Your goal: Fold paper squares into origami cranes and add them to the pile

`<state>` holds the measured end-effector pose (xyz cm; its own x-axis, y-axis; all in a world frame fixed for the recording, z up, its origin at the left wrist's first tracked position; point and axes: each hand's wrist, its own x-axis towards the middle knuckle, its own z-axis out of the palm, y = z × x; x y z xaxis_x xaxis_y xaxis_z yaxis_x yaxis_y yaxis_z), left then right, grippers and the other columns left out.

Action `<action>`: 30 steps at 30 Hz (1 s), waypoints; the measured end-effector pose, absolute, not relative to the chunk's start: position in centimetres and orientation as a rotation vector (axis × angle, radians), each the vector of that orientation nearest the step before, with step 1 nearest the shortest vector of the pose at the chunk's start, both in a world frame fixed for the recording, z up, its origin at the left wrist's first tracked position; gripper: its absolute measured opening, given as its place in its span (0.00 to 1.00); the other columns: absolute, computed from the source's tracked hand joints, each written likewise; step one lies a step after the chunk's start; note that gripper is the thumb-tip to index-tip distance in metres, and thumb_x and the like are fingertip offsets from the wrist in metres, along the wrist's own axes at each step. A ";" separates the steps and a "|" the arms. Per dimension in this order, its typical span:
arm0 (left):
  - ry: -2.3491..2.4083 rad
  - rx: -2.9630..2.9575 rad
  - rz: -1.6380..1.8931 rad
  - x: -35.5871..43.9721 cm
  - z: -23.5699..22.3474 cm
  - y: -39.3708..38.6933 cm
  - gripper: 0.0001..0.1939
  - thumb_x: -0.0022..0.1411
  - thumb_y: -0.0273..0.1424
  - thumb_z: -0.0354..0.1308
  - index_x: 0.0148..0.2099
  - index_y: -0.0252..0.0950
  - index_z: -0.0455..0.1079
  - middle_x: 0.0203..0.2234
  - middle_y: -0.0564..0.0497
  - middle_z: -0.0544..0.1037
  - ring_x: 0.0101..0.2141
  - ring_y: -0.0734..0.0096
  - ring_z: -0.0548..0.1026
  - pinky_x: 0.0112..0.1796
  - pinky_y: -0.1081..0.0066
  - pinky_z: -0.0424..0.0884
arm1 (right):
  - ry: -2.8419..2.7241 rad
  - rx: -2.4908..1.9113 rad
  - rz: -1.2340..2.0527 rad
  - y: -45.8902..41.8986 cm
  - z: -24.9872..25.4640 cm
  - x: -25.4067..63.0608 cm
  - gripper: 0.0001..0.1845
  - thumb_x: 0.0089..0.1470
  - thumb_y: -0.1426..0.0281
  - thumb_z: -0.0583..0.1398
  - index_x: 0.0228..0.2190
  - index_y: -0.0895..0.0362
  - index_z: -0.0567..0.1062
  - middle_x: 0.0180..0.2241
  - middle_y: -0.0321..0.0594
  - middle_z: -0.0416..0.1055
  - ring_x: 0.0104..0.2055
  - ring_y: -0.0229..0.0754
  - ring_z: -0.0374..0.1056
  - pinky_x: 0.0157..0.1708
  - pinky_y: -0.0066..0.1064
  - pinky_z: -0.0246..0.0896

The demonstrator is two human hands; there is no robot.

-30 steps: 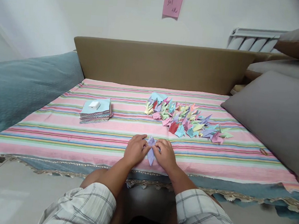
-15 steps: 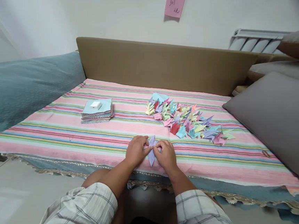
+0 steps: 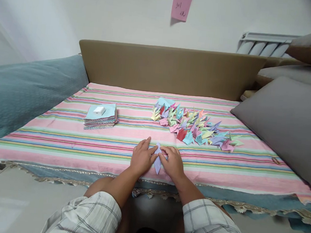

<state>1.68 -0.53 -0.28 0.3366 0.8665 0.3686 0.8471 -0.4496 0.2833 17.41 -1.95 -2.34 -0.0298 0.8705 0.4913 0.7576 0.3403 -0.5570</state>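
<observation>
A narrow, diamond-shaped piece of folded lilac origami paper (image 3: 157,164) lies on the striped cloth (image 3: 73,156) near its front edge. My left hand (image 3: 142,157) is at its left side, thumb and index fingertip on the paper, the other fingers spread on the cloth. From the right, my right hand (image 3: 172,161) grips the paper's edge with thumb and bent fingers. Both thumbs meet near the middle of the paper. Farther back to the right lie many folded paper cranes (image 3: 190,125) in mixed colours.
A stack of square coloured paper (image 3: 101,117) stands at the left with a small white box (image 3: 99,110) on top. Grey cushions (image 3: 285,124) fill the right side, a blue-green bolster (image 3: 32,87) the left. A small brown object (image 3: 276,160) lies near the right cushion.
My left fingers have straightened, with the index moving onto the paper's upper part. My right hand has shifted only slightly. The view has tilted up a little.
</observation>
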 end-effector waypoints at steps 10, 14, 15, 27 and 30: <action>1.678 2.564 0.595 1.9 -0.2 -0.7 0.19 0.59 0.39 0.53 0.53 0.49 0.67 0.60 0.46 0.57 0.59 0.45 0.53 0.50 0.47 0.59 | -1.813 -1.471 0.059 -2.3 -2.1 17.0 0.11 0.54 0.70 0.56 0.37 0.55 0.77 0.35 0.45 0.67 0.41 0.47 0.61 0.43 0.41 0.58; 1.673 2.565 0.644 1.8 -0.2 -0.9 0.20 0.59 0.38 0.54 0.55 0.48 0.66 0.60 0.45 0.58 0.58 0.45 0.55 0.50 0.47 0.59 | -1.818 -1.485 0.076 -2.3 -2.0 17.0 0.12 0.55 0.70 0.55 0.38 0.54 0.77 0.36 0.45 0.67 0.41 0.47 0.60 0.43 0.41 0.58; 1.663 2.572 0.682 1.8 -0.2 -1.0 0.21 0.59 0.38 0.54 0.55 0.49 0.65 0.60 0.45 0.58 0.57 0.46 0.56 0.49 0.48 0.60 | -1.818 -1.495 0.082 -2.3 -2.0 17.0 0.12 0.55 0.70 0.55 0.39 0.54 0.76 0.36 0.45 0.67 0.41 0.47 0.60 0.44 0.41 0.58; 1.762 2.526 0.786 1.9 -0.1 -1.5 0.11 0.57 0.41 0.56 0.42 0.52 0.75 0.58 0.49 0.62 0.54 0.51 0.61 0.49 0.51 0.62 | -1.825 -1.554 0.069 -2.3 -2.1 17.0 0.12 0.55 0.69 0.55 0.39 0.54 0.76 0.37 0.43 0.67 0.42 0.45 0.60 0.44 0.37 0.56; 1.787 2.533 0.766 1.8 0.1 -1.5 0.14 0.57 0.41 0.56 0.45 0.50 0.74 0.58 0.48 0.62 0.53 0.51 0.62 0.49 0.52 0.62 | -1.834 -1.569 0.062 -2.4 -2.1 17.0 0.12 0.55 0.69 0.55 0.40 0.54 0.76 0.37 0.43 0.68 0.42 0.46 0.60 0.44 0.37 0.56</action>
